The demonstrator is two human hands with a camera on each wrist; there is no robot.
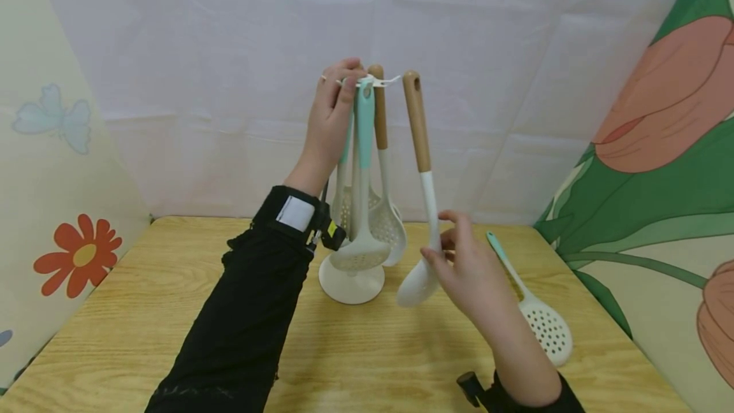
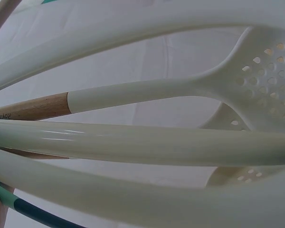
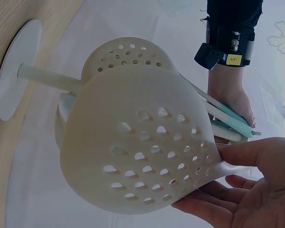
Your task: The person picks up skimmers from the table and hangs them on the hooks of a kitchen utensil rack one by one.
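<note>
Upright, wood-handled skimmer [image 1: 420, 209] pinched (seemingly) by right hand [image 1: 467, 266], beside rack [image 1: 351, 282].

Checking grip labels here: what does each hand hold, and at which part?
The right hand pinches the white wooden-handled spoon low on its white neck. The left hand grips the top of the white utensil rack.

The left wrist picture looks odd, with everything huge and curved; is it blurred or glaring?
Left wrist view: the camera sits very close, so the white handles bulge and bend across the frame; a streak of glare lies on one, and edges look soft. Right wrist view: the skimmer fills the frame, dim and bluish. Head view: even light, sharp, faint shadows on the table.
</note>
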